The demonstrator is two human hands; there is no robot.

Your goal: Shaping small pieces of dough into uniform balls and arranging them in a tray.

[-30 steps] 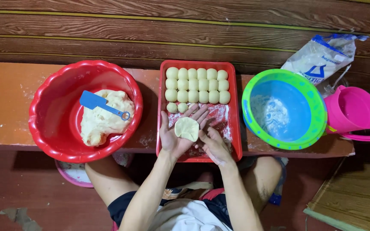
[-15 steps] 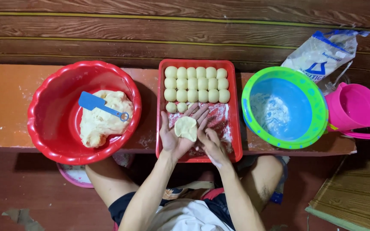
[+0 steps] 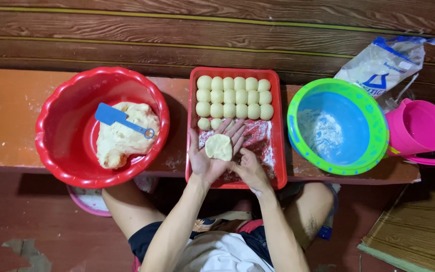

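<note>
The red bowl [image 3: 59, 151] and red tray [image 3: 277, 131] are shiny smooth plastic, the dough piece [image 3: 219, 147] looks soft and matt, and the bench [image 3: 6, 116] is rough wood.

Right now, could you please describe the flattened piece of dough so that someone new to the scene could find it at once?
Start at the red rectangular plastic tray in the middle of the orange bench, between the red basin and the blue bowl. Over its near half, the open left hand holds the pale flattened dough disc on its palm. Unlike the round dough balls lined up in rows behind it, it is flat and off the tray.
</note>
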